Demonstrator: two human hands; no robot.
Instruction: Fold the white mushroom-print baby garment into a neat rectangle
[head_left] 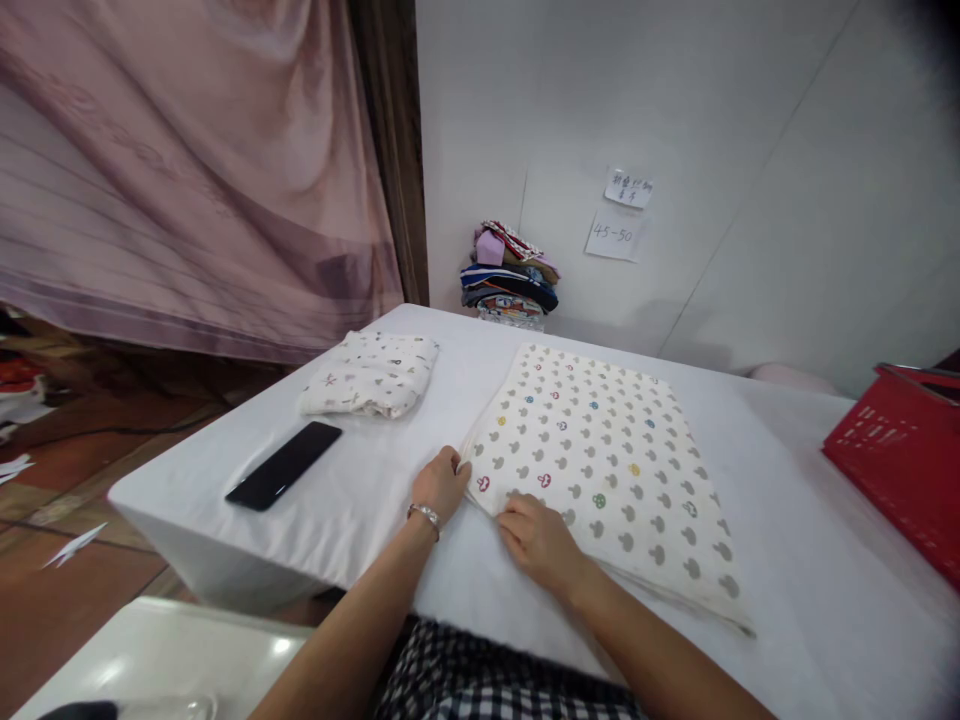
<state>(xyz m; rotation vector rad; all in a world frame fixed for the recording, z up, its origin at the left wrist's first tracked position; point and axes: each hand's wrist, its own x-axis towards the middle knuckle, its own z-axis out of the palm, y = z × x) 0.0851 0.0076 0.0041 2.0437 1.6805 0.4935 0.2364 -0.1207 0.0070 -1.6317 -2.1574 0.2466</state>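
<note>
A white cloth with a mushroom print (600, 450) lies folded flat on the white-covered table. At its near left corner, my left hand (441, 484) is closed on the edge, a bracelet at the wrist. Just to the right, my right hand (536, 540) has its fingers curled on the cloth's near edge. The two hands are a short way apart. Left of them lies a folded white cloth with small prints (375, 375), and nearer, a black phone (285, 466).
A red basket (900, 460) stands at the table's right side. Stacked clothes (510, 275) are beyond the far edge, by the wall with paper notes (615, 236). A pink curtain (187, 150) hangs at left. The white tablecloth (795, 520) reaches the near edge.
</note>
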